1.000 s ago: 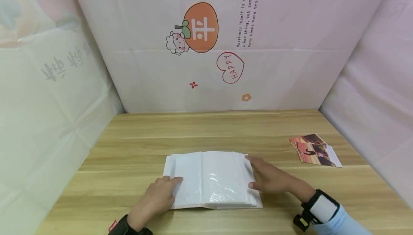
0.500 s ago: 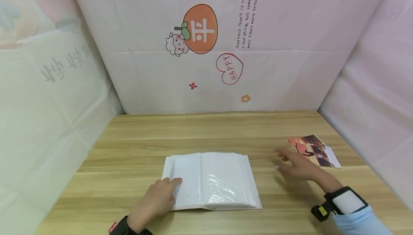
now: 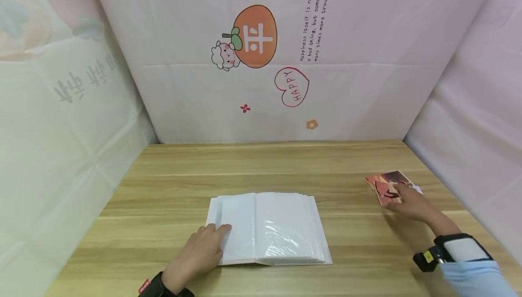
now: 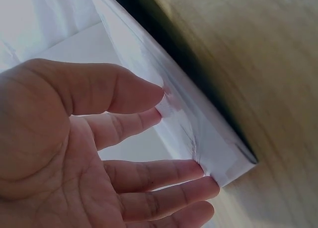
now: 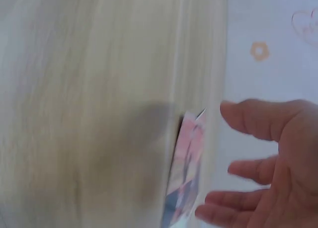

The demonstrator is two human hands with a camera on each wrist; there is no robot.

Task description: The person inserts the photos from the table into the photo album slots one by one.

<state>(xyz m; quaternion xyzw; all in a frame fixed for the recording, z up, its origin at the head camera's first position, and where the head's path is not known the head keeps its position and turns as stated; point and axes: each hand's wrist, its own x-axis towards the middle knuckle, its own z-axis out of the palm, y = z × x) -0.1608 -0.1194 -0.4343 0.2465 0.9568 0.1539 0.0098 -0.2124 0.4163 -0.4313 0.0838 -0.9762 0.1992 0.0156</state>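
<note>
Head view: right hand, grip spread, hovers over photos on the table; left hand, also spread, touches the album. Pinching the photos' edges alone should serve best.

Album: white pages, pale glossy glints on the right-hand one
Photos: orange-pink ground, dark figures, white along one end
Surface: yellowish light-brown wood, streaked with darker and paler grain
Back cloth: white, printed with orange fruit, a white black-outlined sheep, a red-outlined heart, red and orange flowers, dark lettering
Left cloth: white, faded pink and blue-green shapes, grey characters
Right cloth: whitish
Sleeve: light blue
Right strap: black, white panel, yellow patch
Left strap: black, red tag
</note>
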